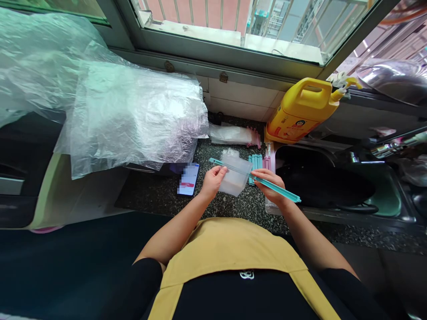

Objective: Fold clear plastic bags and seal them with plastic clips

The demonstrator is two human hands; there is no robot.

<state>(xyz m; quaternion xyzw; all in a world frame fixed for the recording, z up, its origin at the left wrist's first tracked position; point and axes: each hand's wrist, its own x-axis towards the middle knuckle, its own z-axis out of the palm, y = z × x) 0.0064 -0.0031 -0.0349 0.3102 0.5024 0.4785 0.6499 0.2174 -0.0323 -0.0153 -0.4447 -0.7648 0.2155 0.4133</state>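
My left hand pinches the left edge of a small, frosted clear plastic bag, thumb on top. A long teal bag sealing clip runs across the upper part of the bag and sticks out well past my right hand. Closed fingers of that right hand grip the clip at the bag's right edge. Whether the clip is one piece or two there is hidden by the fingers. Just behind the bag, a row of teal clips lies on the counter beside a few pink clips.
A phone lies left of my hands on the speckled counter. Large clear plastic sheeting bulges at the left. Behind lies a clear packet. A yellow pump jug stands by the sink, which holds a dark pan.
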